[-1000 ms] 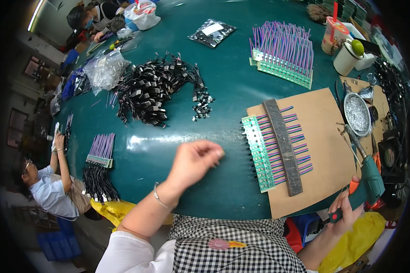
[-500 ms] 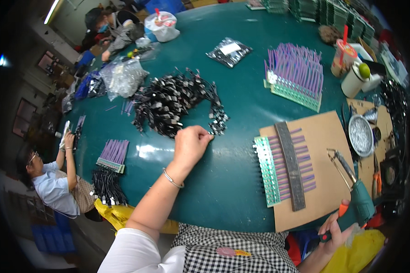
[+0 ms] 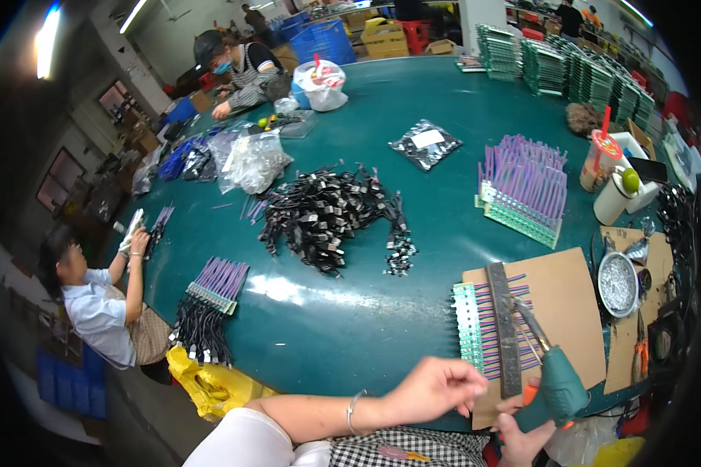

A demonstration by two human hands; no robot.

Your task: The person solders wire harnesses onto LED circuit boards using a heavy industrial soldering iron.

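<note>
Soldering gun [image 3: 562, 389]: gripped in our right hand [image 3: 522, 444]
Left hand [image 3: 432, 394]: forearm sideways, fingers curled; whether gripping anything, we cannot tell

We've got a green, pistol-shaped soldering iron [image 3: 565, 385] at lower right of frame, tip angled up-left over a long dark bar [image 3: 509, 358] that's lying across the purple-blue wires [image 3: 487, 319] of our pale-green circuit-board strip [image 3: 467, 331].
</note>
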